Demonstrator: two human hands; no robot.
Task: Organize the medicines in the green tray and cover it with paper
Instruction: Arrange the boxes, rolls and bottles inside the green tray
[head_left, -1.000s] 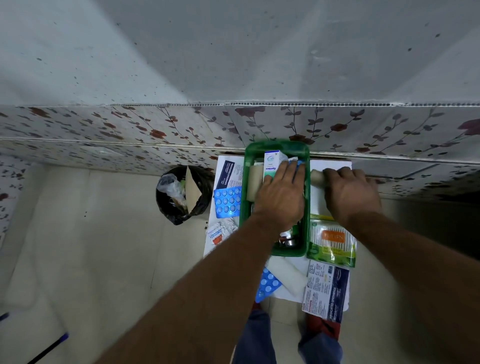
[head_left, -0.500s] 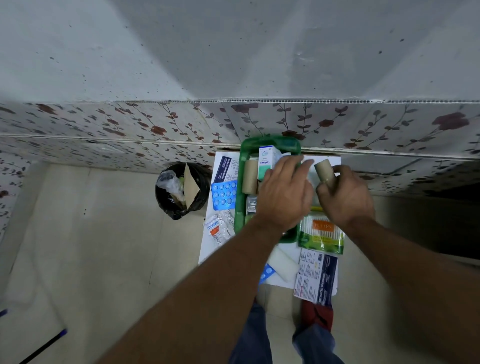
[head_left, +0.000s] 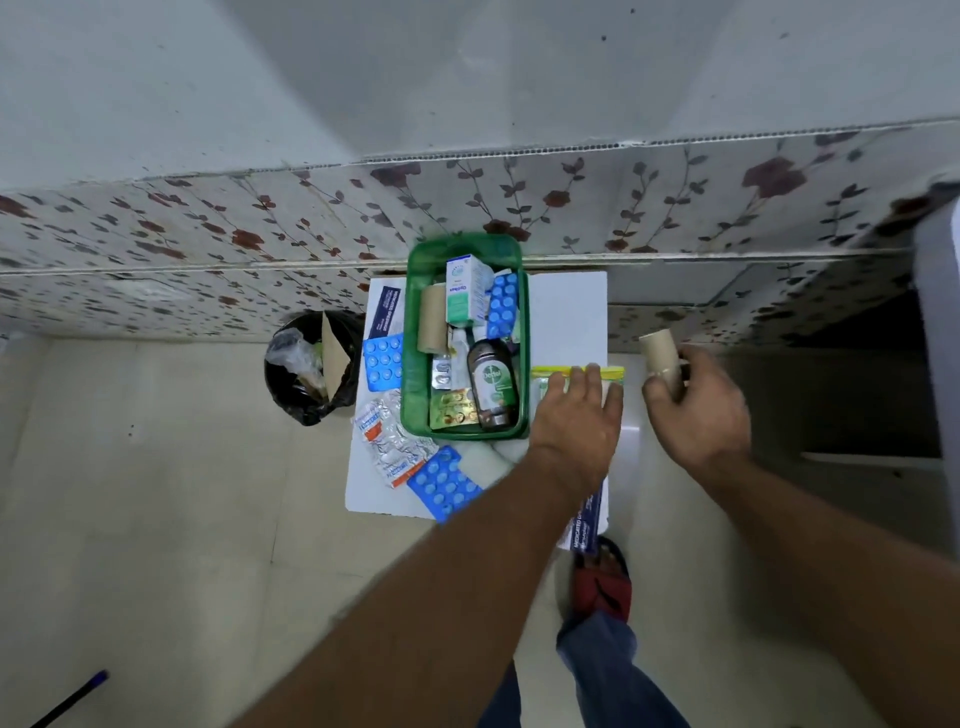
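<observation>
The green tray (head_left: 417, 332) stands on a small white table (head_left: 566, 312) by the wall. It holds a tan bandage roll (head_left: 432, 325), a white and teal box (head_left: 464, 291), a blue blister strip (head_left: 502, 306), a brown Dettol bottle (head_left: 491, 382) and small foil packs. My left hand (head_left: 579, 415) lies spread, palm down, over a yellow-green packet (head_left: 605, 373) right of the tray. My right hand (head_left: 696, 410) is off the table's right side, shut on a second tan bandage roll (head_left: 660, 358).
Blue blister strips (head_left: 383, 362) (head_left: 441, 483), a silver strip (head_left: 392, 441), a dark leaflet (head_left: 384, 312) and a white roll (head_left: 485, 462) lie on the table around the tray. A black-lined bin (head_left: 311, 374) stands left of the table. My red sandal (head_left: 602, 577) is below.
My left hand left the tray and moved right onto the yellow-green packet, uncovering the tray's contents. My right hand lifted the tan roll and carried it right, off the table.
</observation>
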